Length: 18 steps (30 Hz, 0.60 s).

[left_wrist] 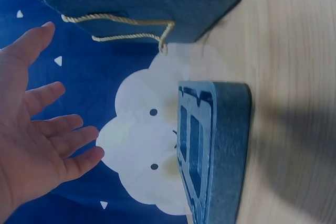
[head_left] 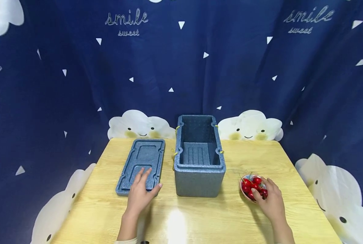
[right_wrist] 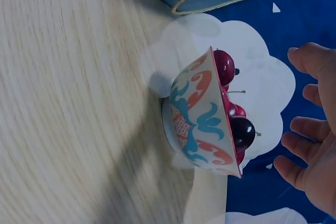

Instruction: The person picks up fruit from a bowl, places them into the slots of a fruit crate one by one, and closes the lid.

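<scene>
At the far left of the wooden table [head_left: 99, 203], a blue-grey rectangular box lid [head_left: 142, 154] is lying flat, its two recessed panels facing up. The left hand [head_left: 139, 196] is hovering over the lid's near end, its fingers spread wide and holding nothing; the left wrist view is showing a gap between them. Next, a deep blue-grey storage box [head_left: 199, 183] is standing upright and uncovered, its ribbed floor showing, with a twisted yellow cord [left_wrist: 118, 20] hanging along its left side. Further right, a small bowl with teal and orange patterning [right_wrist: 197, 111] is resting on the table, apart from the box, and red cherries [head_left: 255, 186] are filling it, some with stems. At the far right, the right hand [head_left: 271, 203] is hovering above the bowl's right side, its thumb and fingers parted widely, gripping nothing and clearing the fruit.
</scene>
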Each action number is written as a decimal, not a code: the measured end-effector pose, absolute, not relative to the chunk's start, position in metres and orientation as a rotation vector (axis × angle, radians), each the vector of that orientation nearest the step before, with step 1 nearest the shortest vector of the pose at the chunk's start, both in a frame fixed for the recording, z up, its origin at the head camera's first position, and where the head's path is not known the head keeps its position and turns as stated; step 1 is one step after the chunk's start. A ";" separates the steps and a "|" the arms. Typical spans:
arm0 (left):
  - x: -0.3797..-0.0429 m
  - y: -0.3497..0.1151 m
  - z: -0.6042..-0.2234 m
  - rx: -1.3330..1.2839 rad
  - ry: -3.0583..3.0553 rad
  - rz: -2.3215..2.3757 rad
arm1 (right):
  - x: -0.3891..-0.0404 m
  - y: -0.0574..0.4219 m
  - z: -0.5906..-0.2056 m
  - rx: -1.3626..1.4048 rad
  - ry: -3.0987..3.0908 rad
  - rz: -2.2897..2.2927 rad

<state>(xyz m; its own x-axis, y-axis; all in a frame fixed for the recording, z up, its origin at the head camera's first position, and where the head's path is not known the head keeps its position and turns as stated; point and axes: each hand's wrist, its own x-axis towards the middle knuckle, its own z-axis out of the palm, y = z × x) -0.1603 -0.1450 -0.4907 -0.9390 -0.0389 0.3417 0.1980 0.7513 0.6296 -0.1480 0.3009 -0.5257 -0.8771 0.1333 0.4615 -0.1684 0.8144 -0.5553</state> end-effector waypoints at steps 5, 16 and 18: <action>-0.161 -0.132 -0.491 -0.126 -2.570 -1.131 | -0.148 0.304 -0.527 -0.029 -2.459 0.912; -0.167 -0.107 -0.488 -0.233 -2.421 -1.266 | -0.143 0.308 -0.534 -0.163 -2.406 1.026; -0.169 -0.106 -0.487 -0.263 -2.397 -1.281 | -0.142 0.307 -0.536 -0.207 -2.390 1.058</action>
<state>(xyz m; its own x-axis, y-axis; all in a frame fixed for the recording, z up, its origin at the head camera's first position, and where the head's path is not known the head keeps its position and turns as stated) -0.1694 -0.1055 -0.4869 -0.8988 -0.0257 0.4376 0.3497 0.5602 0.7510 -0.1423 0.3068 -0.5359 -0.8563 0.3349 0.3932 -0.0659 0.6843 -0.7263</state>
